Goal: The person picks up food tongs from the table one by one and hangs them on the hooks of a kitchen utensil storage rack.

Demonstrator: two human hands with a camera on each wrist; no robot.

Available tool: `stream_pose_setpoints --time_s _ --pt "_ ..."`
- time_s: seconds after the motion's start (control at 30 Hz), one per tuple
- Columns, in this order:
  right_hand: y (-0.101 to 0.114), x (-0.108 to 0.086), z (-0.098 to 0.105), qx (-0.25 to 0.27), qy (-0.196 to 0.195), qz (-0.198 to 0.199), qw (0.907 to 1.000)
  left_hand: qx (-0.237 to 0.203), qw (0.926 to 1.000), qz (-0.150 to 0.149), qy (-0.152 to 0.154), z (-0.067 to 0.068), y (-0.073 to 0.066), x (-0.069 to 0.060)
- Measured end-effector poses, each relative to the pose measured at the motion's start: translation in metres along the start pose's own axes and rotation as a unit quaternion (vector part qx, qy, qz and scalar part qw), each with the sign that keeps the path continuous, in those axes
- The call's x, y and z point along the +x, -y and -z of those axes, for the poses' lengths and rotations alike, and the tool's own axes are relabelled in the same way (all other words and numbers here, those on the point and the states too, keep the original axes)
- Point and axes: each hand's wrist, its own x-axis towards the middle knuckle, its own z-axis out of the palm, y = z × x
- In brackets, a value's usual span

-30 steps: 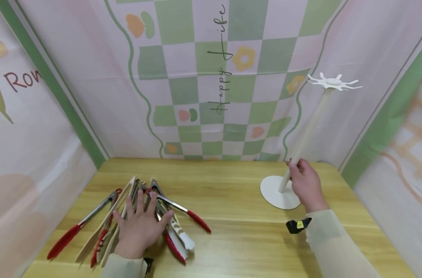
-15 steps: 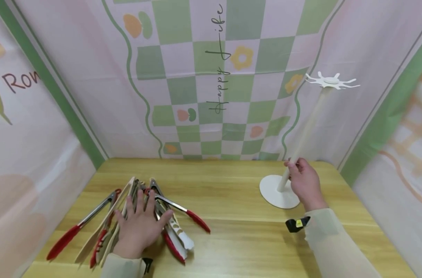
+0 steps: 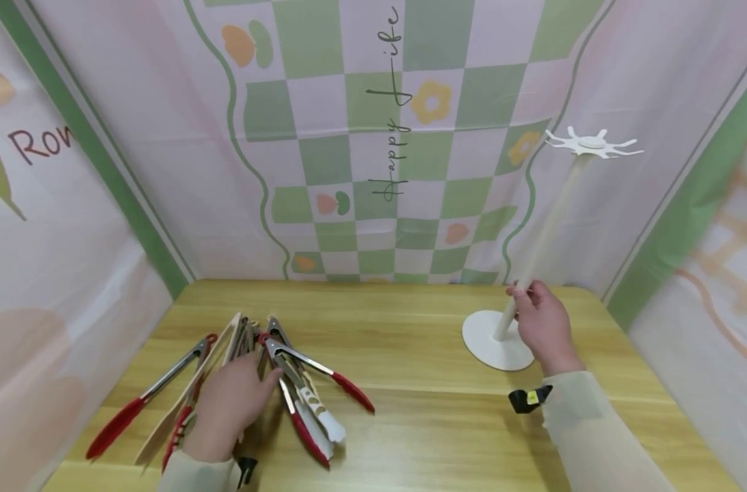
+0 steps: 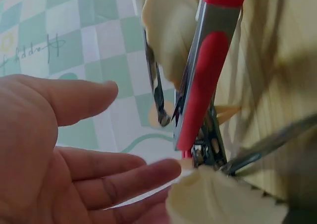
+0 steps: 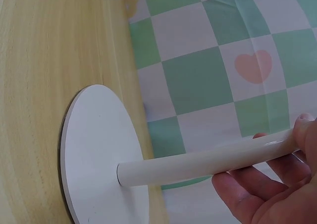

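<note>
A pile of kitchen tongs (image 3: pixel 311 400), some steel with red grips and others pale, lies fanned out on the left of the table. My left hand (image 3: pixel 234 396) is over the middle of the pile, thumb apart from loosely bent fingers. In the left wrist view nothing sits between that thumb and the fingers (image 4: pixel 124 182); red-and-steel tongs (image 4: pixel 205 75) stand just beyond them. On the right, a white stand (image 3: pixel 551 222) rises from a round base (image 3: pixel 486 345) to a many-armed top (image 3: pixel 591 145). My right hand (image 3: pixel 542 328) grips its pole (image 5: pixel 198 159) low down, fingers curled round it.
The wooden table (image 3: pixel 404 342) ends at a patterned cloth backdrop (image 3: pixel 373 171), with cloth walls at both sides. One pair of red-gripped tongs (image 3: pixel 117 424) splays out to the far left. No arm of the stand's top holds anything.
My left hand was spread flat over the tongs; its fingers have since bent down and it has shifted slightly left and lower. My right hand keeps its hold on the stand.
</note>
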Motion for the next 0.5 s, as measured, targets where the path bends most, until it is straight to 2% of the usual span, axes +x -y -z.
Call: stream_pose_setpoints --time_s 0.23,0.4,0.5 --pt "-0.001 0.000 0.000 -0.002 -0.002 -0.001 1.0000 0.004 0.9997 0.008 -0.024 -0.007 -0.007 -0.001" --pt "0.000 0.000 -0.001 0.002 0.001 0.001 1.0000 0.013 0.9984 -0.022 -0.050 -0.011 -0.012 -0.002" --pt "0.000 0.000 -0.001 -0.001 -0.002 0.000 1.0000 0.000 0.9984 -0.040 -0.040 -0.016 -0.016 -0.002"
